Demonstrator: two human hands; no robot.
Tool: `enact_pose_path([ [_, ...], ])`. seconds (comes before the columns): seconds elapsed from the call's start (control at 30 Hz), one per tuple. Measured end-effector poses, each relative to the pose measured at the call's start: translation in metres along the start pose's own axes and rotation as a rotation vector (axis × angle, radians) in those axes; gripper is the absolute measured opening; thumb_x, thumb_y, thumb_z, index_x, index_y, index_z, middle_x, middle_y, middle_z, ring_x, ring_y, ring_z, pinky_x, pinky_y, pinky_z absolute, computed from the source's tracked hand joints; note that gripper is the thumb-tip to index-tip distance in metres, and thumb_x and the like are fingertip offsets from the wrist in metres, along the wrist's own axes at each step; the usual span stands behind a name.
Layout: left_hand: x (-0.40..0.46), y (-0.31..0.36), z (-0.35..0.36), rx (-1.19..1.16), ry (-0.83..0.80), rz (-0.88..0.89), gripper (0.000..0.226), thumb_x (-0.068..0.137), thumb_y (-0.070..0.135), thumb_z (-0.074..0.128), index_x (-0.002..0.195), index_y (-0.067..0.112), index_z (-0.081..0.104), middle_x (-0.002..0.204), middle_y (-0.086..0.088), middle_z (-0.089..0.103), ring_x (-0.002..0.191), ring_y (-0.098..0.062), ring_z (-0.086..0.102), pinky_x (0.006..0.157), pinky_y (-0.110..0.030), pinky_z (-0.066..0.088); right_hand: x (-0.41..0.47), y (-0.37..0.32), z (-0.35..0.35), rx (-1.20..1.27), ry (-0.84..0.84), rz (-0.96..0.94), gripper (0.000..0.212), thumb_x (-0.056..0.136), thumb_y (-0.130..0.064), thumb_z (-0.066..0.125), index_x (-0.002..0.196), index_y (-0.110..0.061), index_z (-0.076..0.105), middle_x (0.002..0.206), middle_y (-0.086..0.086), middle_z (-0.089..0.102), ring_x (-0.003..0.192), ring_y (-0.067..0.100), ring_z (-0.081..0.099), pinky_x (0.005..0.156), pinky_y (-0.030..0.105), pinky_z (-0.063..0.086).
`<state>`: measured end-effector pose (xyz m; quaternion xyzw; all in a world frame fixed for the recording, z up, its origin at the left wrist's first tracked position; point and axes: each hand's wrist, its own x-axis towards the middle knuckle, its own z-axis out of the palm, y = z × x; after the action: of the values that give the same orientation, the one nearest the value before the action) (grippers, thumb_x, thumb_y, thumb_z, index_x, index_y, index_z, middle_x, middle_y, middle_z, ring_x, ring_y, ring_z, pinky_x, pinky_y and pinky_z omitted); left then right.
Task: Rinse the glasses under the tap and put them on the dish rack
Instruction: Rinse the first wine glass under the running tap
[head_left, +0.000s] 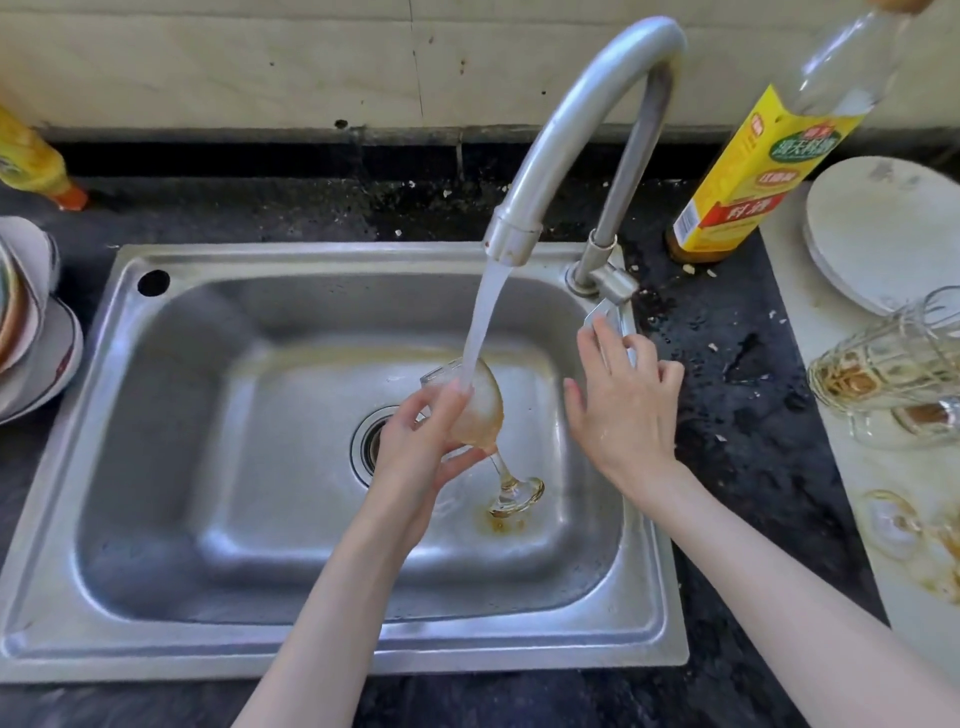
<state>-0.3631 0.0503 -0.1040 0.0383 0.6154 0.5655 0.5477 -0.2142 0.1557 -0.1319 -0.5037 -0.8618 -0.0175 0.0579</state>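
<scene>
While the water (480, 322) runs from the curved steel tap (587, 109), the left hand (415, 441) holds a stemmed wine glass (480, 410) by its bowl, with fingers curled around it, over the steel sink (208, 415). This glass is tilted, its rim up toward the stream and its foot down near the sink floor, beside the drain (370, 441). It has brown stains, and a brown spot lies on the sink floor under the foot. The right hand (623, 400) is spread with straight fingers, and its fingertips touch the tap lever (608, 317) at the sink's right edge. On the right counter lie more dirty glasses (883, 369) on their sides, near a stack of white plates (878, 234). A bottle with yellow label (753, 171) stands behind the tap, and bowls (26, 312) are stacked at the left
</scene>
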Motion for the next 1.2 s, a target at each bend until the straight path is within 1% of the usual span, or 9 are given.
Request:
enact_pose_path([
  [0.13, 0.0, -0.002, 0.001, 0.02, 0.015, 0.017, 0.036, 0.085, 0.031, 0.063, 0.11, 0.006, 0.061, 0.096, -0.015, 0.068, 0.082, -0.023, 0.068, 0.071, -0.033, 0.058, -0.015, -0.024, -0.017, 0.692, -0.291, 0.078, 0.039, 0.098, -0.029, 0.041, 0.135, -0.018, 0.045, 0.13, 0.001, 0.055, 0.117, 0.017, 0.049, 0.099, 0.033, 0.037],
  [0.2, -0.002, -0.004, 0.002, 0.061, 0.026, 0.026, 0.038, 0.084, 0.031, 0.064, 0.113, 0.007, 0.06, 0.092, -0.009, 0.072, 0.084, -0.021, 0.07, 0.074, -0.034, 0.058, -0.021, -0.04, -0.023, 1.044, -0.399, 0.228, 0.025, 0.097, -0.028, 0.045, 0.119, -0.024, 0.056, 0.11, 0.001, 0.064, 0.099, 0.014, 0.06, 0.089, 0.027, 0.047],
  [0.3, -0.006, -0.011, 0.002, 0.128, 0.07, 0.072, 0.037, 0.082, 0.03, 0.067, 0.109, 0.008, 0.059, 0.083, 0.002, 0.073, 0.083, -0.015, 0.07, 0.08, -0.036, 0.057, -0.024, -0.054, -0.02, 1.275, -0.469, 0.337, 0.01, 0.096, -0.026, 0.047, 0.101, -0.029, 0.055, 0.102, 0.002, 0.063, 0.086, 0.018, 0.064, 0.075, 0.026, 0.056],
  [0.47, -0.015, -0.022, -0.008, 0.245, 0.116, 0.146, 0.049, 0.074, 0.026, 0.072, 0.119, 0.018, 0.055, 0.097, 0.005, 0.071, 0.081, -0.001, 0.067, 0.082, -0.031, 0.053, -0.035, -0.061, -0.01, 1.497, -0.626, 0.431, 0.014, 0.098, -0.018, 0.045, 0.106, -0.025, 0.053, 0.112, 0.001, 0.058, 0.091, 0.012, 0.062, 0.089, 0.033, 0.053],
  [0.63, -0.014, -0.024, -0.015, 0.285, 0.116, 0.202, 0.05, 0.074, 0.016, 0.074, 0.121, 0.022, 0.055, 0.101, 0.007, 0.069, 0.086, 0.001, 0.066, 0.079, -0.02, 0.053, -0.039, -0.06, -0.005, 1.551, -0.641, 0.41, 0.021, 0.098, -0.016, 0.045, 0.116, -0.023, 0.054, 0.123, 0.002, 0.057, 0.107, 0.016, 0.06, 0.096, 0.032, 0.049],
  [0.77, -0.011, -0.021, -0.015, 0.306, 0.146, 0.165, 0.049, 0.066, 0.037, 0.073, 0.111, 0.02, 0.059, 0.083, 0.007, 0.072, 0.073, -0.001, 0.067, 0.072, -0.023, 0.054, -0.041, -0.063, -0.006, 1.471, -0.588, 0.293, 0.021, 0.097, -0.023, 0.047, 0.107, -0.041, 0.048, 0.118, -0.009, 0.056, 0.11, 0.014, 0.058, 0.094, 0.034, 0.05],
  [0.9, -0.005, -0.017, -0.011, 0.375, 0.175, -0.022, 0.039, 0.079, 0.05, 0.062, 0.099, 0.017, 0.059, 0.07, 0.007, 0.069, 0.058, -0.006, 0.067, 0.066, -0.024, 0.051, -0.041, -0.064, -0.011, 1.378, -0.665, 0.34, 0.024, 0.095, -0.028, 0.051, 0.118, -0.031, 0.046, 0.109, -0.002, 0.057, 0.076, 0.016, 0.065, 0.06, 0.021, 0.051],
  [1.03, -0.005, -0.023, -0.014, 0.438, 0.124, -0.07, 0.032, 0.089, 0.05, 0.049, 0.094, 0.02, 0.061, 0.08, 0.002, 0.07, 0.065, -0.011, 0.067, 0.063, -0.024, 0.045, -0.034, -0.054, -0.013, 1.448, -0.879, 0.587, 0.035, 0.096, -0.033, 0.048, 0.123, -0.01, 0.051, 0.091, 0.001, 0.061, 0.057, 0.016, 0.059, 0.053, 0.023, 0.049],
  [1.2, -0.009, -0.028, -0.019, 0.437, 0.089, -0.061, 0.034, 0.091, 0.043, 0.051, 0.11, 0.018, 0.061, 0.093, 0.001, 0.071, 0.077, -0.012, 0.065, 0.066, -0.022, 0.045, -0.031, -0.048, -0.012, 1.581, -0.964, 0.743, 0.032, 0.097, -0.03, 0.049, 0.118, -0.006, 0.049, 0.106, 0.013, 0.059, 0.054, 0.019, 0.059, 0.048, 0.026, 0.048],
])
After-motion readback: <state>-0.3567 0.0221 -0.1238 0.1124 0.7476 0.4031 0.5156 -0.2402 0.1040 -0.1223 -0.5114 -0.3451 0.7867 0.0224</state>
